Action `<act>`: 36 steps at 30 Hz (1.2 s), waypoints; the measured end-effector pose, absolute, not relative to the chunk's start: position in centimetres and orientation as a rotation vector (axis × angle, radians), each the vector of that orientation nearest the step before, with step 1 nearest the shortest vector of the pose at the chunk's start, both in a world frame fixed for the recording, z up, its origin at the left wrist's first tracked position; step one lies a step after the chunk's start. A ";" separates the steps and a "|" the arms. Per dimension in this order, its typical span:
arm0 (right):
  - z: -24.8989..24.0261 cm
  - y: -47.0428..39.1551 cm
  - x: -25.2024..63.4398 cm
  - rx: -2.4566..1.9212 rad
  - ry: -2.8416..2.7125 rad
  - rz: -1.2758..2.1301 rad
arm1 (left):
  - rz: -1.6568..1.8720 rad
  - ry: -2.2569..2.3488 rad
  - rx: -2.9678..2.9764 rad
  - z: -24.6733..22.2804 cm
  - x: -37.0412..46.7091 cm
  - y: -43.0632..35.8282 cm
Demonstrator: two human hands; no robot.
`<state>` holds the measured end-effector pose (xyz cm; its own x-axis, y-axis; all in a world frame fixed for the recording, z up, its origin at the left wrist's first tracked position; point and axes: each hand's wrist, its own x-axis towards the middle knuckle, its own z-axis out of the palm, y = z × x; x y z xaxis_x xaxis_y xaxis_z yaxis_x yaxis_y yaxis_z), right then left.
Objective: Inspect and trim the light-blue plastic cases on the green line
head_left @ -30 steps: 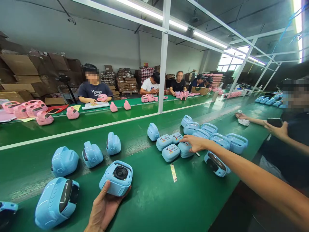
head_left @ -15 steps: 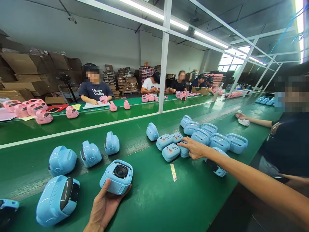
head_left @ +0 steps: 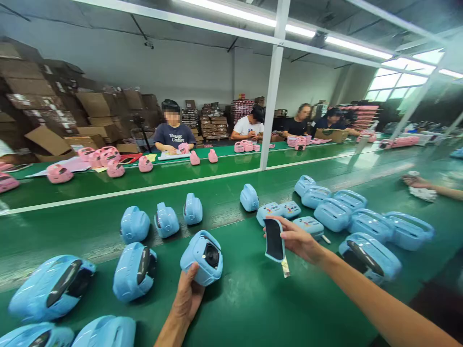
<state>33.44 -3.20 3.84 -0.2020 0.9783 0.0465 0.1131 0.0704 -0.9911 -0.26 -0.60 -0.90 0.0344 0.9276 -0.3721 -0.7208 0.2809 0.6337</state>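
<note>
In my left hand (head_left: 190,294) is a light-blue speaker housing (head_left: 195,253), its black round driver facing right. The thumb lies on the near side and the other fingers go underneath, partly hidden. My right hand (head_left: 298,238) pinches a curved blue-rimmed panel (head_left: 275,239), its black inner face toward me. Behind that hand lie several blue panels printed with a cartoon figure, such as this printed panel (head_left: 308,225). A small pale strip (head_left: 285,268) shows just below the held panel, on the green bench.
Blue speaker housings stand at the left, one being this housing (head_left: 134,271); several more (head_left: 333,214) sit at the right. A white post (head_left: 274,91) rises mid-bench. Across it, people handle pink housings (head_left: 60,173). A co-worker's hand (head_left: 415,181) holds a white cloth at far right.
My right hand has lifted a panel from the stack and brought it toward the housing. The housing in my left hand has turned its driver rightward. The view has swung left.
</note>
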 end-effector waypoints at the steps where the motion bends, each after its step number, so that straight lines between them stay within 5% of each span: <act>1: 3.2 -3.3 31.3 -1.078 -1.439 1.318 | 1.308 0.835 0.356 -1.0 -0.2 -0.8; 8: 2.5 -3.3 20.0 -1.093 -1.653 0.976 | 1.271 0.770 0.624 -1.0 0.5 -2.2; 17: 1.8 -3.2 17.0 -1.193 -1.799 0.517 | 1.261 0.730 0.651 -1.0 0.7 -2.3; 36: -1.1 -3.6 18.8 -0.934 -2.039 0.420 | 1.038 0.632 0.401 -2.1 1.1 -2.8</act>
